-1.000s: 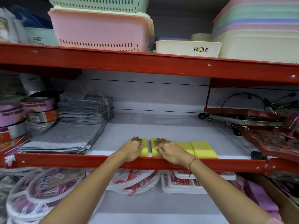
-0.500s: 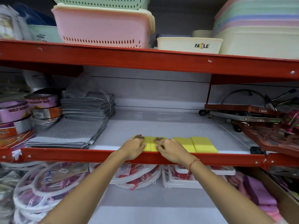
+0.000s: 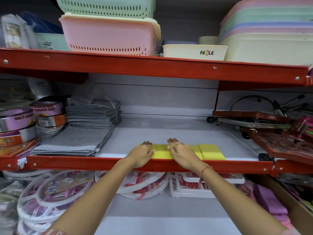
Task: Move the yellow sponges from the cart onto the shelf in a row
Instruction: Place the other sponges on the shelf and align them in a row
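Several yellow sponges lie side by side in a row at the front edge of the middle shelf (image 3: pixel 169 133). My left hand (image 3: pixel 142 154) lies palm down over the leftmost sponge (image 3: pixel 154 147), fingers curled over its far edge. My right hand (image 3: pixel 183 153) covers the third sponge (image 3: pixel 197 150) the same way. Between the hands, the second sponge (image 3: pixel 162 152) shows fully. The rightmost sponge (image 3: pixel 211 151) lies uncovered, touching the third. The cart is out of view.
Folded grey cloths (image 3: pixel 76 143) and tape rolls (image 3: pixel 18 126) fill the shelf's left side. Reddish-brown trays and wheeled stands (image 3: pixel 271 133) crowd its right. The red front rail (image 3: pixel 237 167) runs under my wrists. Plastic baskets (image 3: pixel 108 36) sit on the shelf above.
The gap between the two left sponges has closed, so the row is now tight. My hands have spread slightly, uncovering the second sponge. The camera has tilted down a little.
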Demonstrator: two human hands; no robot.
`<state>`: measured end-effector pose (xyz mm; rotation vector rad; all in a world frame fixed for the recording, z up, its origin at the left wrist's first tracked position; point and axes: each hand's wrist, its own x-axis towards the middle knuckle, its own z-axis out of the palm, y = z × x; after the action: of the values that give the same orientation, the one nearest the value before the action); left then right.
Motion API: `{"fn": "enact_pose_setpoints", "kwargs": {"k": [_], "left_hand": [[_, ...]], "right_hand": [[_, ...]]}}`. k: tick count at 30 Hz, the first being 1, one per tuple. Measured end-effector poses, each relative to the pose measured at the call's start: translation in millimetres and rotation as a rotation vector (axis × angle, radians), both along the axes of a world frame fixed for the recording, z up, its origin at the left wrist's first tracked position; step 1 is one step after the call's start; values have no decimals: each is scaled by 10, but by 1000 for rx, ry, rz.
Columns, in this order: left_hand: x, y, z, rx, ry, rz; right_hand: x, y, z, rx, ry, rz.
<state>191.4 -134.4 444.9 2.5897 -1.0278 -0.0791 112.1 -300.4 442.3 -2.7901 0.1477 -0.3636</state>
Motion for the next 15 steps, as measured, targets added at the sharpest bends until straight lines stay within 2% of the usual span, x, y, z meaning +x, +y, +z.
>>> {"fn": "enact_pose_setpoints", "kwargs": {"k": [3, 9, 15], "left_hand": [[-24, -59, 15, -42, 0, -27], [-97, -281, -16, 10, 18, -103], [-95, -321, -82, 16, 8, -95]], "right_hand": [[-68, -199, 72, -5, 1, -91], [-166, -417, 0, -13, 154, -264], [-232, -438, 1, -33, 196, -159]]}}
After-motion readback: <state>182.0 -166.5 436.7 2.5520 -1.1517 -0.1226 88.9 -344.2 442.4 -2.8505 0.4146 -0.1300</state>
